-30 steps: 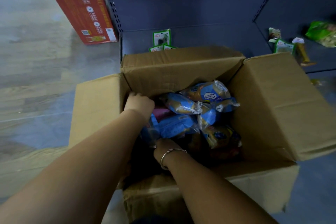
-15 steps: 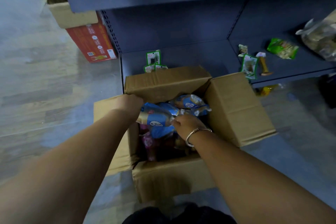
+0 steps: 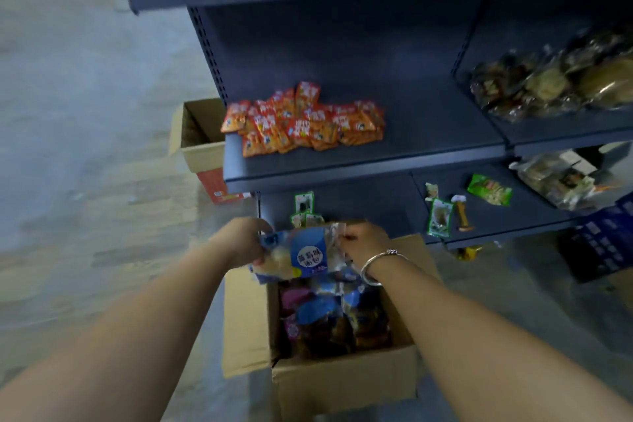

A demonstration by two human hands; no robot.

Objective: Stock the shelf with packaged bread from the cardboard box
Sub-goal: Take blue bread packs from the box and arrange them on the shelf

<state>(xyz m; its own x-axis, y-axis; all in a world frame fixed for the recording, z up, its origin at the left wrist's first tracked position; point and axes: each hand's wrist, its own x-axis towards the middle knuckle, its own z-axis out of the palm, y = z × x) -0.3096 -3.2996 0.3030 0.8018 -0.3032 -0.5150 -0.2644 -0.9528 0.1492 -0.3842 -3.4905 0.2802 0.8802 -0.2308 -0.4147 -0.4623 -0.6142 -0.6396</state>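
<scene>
A blue and clear bread packet [image 3: 301, 255] is held above the open cardboard box [image 3: 346, 380]. My left hand [image 3: 241, 241] grips its left end and my right hand [image 3: 364, 243], with a silver bracelet at the wrist, pinches its right edge. Several more bread packets [image 3: 329, 315] in blue and pink wrappers fill the box below. The dark grey shelf [image 3: 363, 164] stands just beyond the box, its middle board bare on the right side.
A heap of orange snack packets [image 3: 301, 120] lies on the left of the middle shelf. Bagged goods [image 3: 555, 82] sit on the right bay. Small green packets [image 3: 438, 216] lie on the bottom shelf. Another cardboard box [image 3: 202, 144] stands left of the shelf on the floor.
Both hands have risen out of the box with one blue bread packet between them. The view has tilted up, showing the middle shelf.
</scene>
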